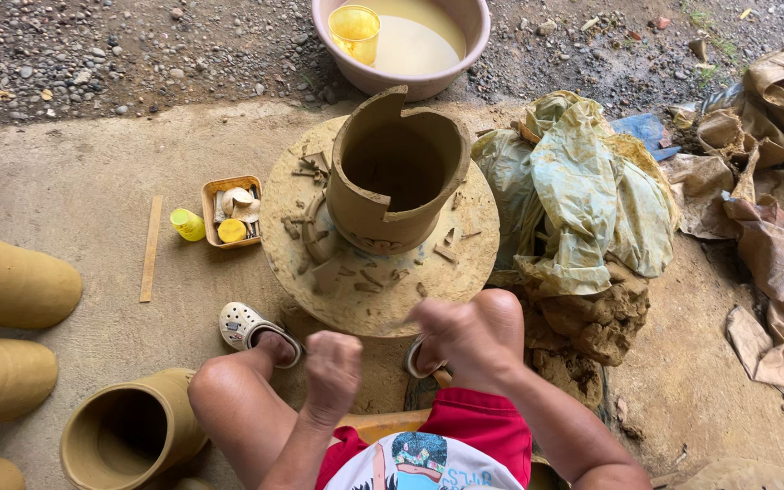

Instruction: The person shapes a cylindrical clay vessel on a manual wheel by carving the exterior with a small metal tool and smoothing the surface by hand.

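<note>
- The left hand [333, 363] is low in the centre of the frame, its fingers [338, 343] curled into a tight fist; nothing shows inside it
- The right hand [458, 338] is just to its right, motion-blurred, so I cannot tell how far its fingers are closed or whether they hold anything
- Both hands hover apart over the near edge of the round turntable [378, 295], touching neither it nor the pot
- The clay pot [396, 172] stands at the frame's centre on that turntable: a thick-walled, damp brown cylinder whose rim is stepped and uneven, as if half built
- Judging by this, the wall is mid-build; more height would call for soft clay from the heap [592, 322] at centre right
- The turntable is crusted with dry smears and scraps
- A crumpled, mud-stained plastic sheet [583, 191] partly covers the heap
- A pink basin [415, 83] of cloudy water holds a yellow cup [354, 32], top centre
- Smooth finished cylinders [11, 286] lie at the left edge
</note>
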